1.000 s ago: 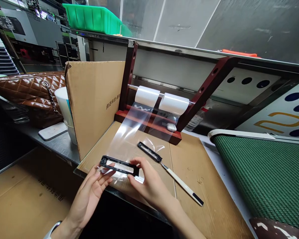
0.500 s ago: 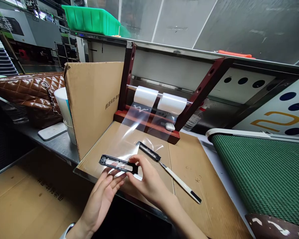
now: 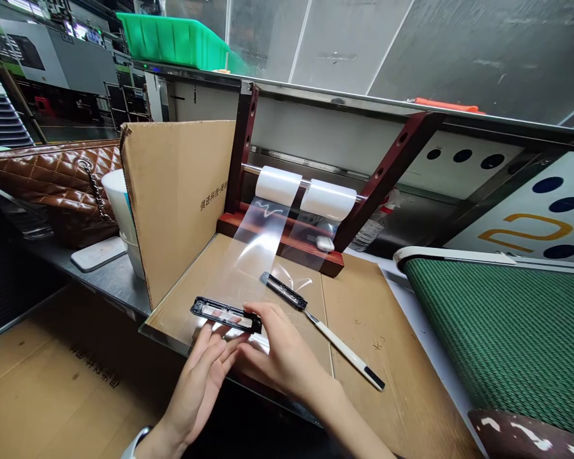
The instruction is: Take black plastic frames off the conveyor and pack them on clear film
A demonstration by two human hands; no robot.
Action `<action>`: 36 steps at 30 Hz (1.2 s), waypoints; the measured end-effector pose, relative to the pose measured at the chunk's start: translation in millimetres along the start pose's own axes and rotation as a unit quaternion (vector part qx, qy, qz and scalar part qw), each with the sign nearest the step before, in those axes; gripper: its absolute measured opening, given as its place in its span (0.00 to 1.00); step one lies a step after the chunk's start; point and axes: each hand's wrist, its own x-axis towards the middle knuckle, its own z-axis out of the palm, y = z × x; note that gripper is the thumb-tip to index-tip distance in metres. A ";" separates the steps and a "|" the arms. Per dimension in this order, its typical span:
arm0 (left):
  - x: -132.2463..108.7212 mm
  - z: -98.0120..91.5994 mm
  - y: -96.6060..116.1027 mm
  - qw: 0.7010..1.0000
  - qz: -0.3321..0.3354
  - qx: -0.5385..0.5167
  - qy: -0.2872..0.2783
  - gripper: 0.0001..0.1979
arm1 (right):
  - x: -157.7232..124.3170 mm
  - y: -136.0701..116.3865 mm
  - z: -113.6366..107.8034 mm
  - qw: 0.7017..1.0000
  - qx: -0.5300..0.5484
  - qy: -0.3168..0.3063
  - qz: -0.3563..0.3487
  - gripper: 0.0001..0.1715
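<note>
A narrow black plastic frame (image 3: 226, 315) with a long clear window is held up near the front edge of the cardboard-covered bench. My right hand (image 3: 280, 347) pinches its right end between thumb and fingers. From below, my left hand (image 3: 203, 376) supports it on bent fingertips, which show partly through the window. Clear film (image 3: 251, 248) runs from a white roll (image 3: 278, 185) down to the area behind and under the frame. A second black plastic frame (image 3: 284, 291) lies on the bench, beside a white-handled tool (image 3: 347, 350) with a black end.
A dark red stand (image 3: 280, 245) carries the first roll and another film roll (image 3: 329, 199). A cardboard panel (image 3: 176, 210) stands on the left, near a white cup (image 3: 124, 220) and a brown quilted bag (image 3: 52, 185). On the right is a green conveyor belt (image 3: 502, 331).
My right hand has shifted slightly left and its thumb has slid lower, under the frame. The frame tilts a little differently. The bench items stay put.
</note>
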 end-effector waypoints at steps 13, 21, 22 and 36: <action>1.6 1.7 2.4 1.000 0.004 0.009 -0.003 0.23 | -2.8 4.3 -1.3 1.000 -0.002 -0.007 -0.020 0.30; -0.1 -19.8 11.8 1.000 0.014 0.027 0.003 0.28 | -3.4 10.2 2.0 1.000 0.002 -0.011 0.009 0.31; 0.0 -24.3 14.8 0.999 0.019 0.033 0.013 0.29 | -3.9 11.3 3.0 1.000 0.004 -0.012 0.012 0.31; 29.6 -27.5 66.1 0.979 -0.006 0.204 0.020 0.27 | -8.5 15.2 10.9 0.999 0.017 -0.003 0.047 0.28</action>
